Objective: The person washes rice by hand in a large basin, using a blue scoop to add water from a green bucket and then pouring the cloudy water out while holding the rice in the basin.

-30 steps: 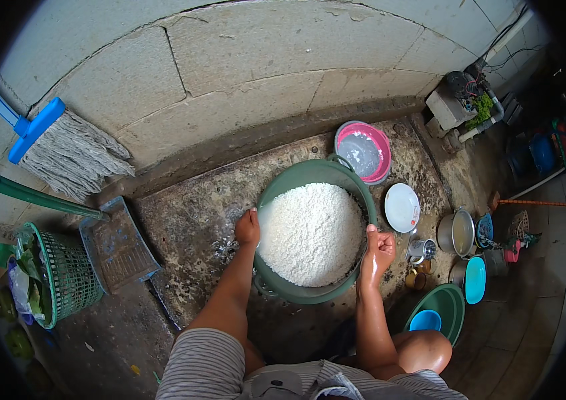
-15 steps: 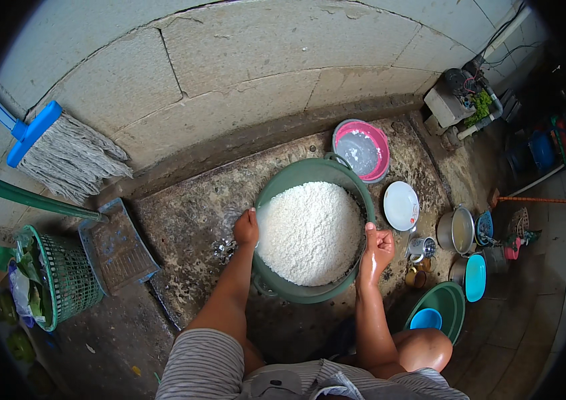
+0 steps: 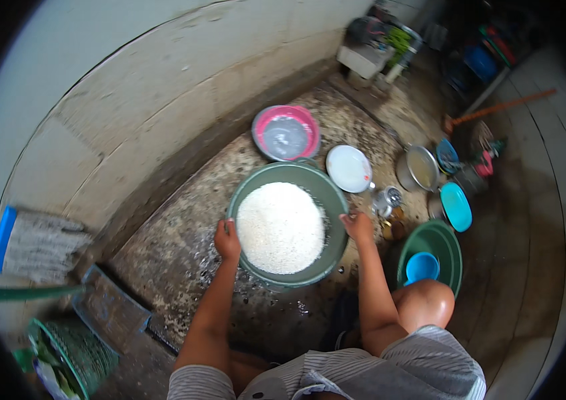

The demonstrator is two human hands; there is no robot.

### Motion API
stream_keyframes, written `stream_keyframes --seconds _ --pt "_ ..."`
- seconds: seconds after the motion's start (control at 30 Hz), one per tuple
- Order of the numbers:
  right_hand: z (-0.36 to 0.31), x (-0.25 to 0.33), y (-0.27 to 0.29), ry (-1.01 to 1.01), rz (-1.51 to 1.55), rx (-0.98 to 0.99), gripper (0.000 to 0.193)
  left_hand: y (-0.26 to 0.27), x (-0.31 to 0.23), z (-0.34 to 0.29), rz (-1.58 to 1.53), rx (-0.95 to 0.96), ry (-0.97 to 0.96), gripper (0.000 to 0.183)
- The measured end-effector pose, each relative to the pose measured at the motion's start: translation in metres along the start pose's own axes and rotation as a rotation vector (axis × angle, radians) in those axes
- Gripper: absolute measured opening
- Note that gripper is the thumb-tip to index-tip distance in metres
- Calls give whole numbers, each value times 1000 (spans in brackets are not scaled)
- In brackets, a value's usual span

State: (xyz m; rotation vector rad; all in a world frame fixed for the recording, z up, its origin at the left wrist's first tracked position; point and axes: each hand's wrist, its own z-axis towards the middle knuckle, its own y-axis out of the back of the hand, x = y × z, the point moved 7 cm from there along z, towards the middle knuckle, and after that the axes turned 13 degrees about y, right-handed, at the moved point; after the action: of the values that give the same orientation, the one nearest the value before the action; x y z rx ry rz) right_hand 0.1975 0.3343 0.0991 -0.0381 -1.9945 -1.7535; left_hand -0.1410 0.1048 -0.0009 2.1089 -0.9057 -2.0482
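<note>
A large green basin (image 3: 319, 181) holds a broad heap of white grains (image 3: 281, 229) that look like rice. My left hand (image 3: 227, 241) is closed on the basin's left rim, and my right hand (image 3: 359, 227) grips the rim on the opposite side. The grains lie mostly toward the left of the basin, leaving bare green wall on the right. Just beyond the far rim stands a pink and grey basin (image 3: 286, 137) with cloudy liquid in it. A white plate (image 3: 349, 169) lies to the right of that.
At right are a metal pot (image 3: 418, 168), metal and amber cups (image 3: 387, 200), a turquoise bowl (image 3: 456, 207) and a green tub (image 3: 453, 248) with a blue dipper (image 3: 423, 267). A mop (image 3: 43, 243), dustpan (image 3: 111, 308) and green basket (image 3: 89, 360) stand left. A wall (image 3: 183, 87) bounds the far side.
My view has turned to the right, so surroundings appear shifted left. The white grains have slid leftward within the basin and look flatter. Both hands still hold the rim.
</note>
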Motion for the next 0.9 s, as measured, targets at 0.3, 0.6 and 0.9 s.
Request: stream_keyframes --seconds 0.3,0.6,0.9 --pt "109 140 262 811 562 -502 18 -14 -20 -14 106 64 -41 29" --pt "-125 -211 263 307 -286 -596 26 -17 4 1 111 214 -41 37" --pt "-248 -112 641 528 -1021 -1649 32 5 0 7 446 -31 139 50"
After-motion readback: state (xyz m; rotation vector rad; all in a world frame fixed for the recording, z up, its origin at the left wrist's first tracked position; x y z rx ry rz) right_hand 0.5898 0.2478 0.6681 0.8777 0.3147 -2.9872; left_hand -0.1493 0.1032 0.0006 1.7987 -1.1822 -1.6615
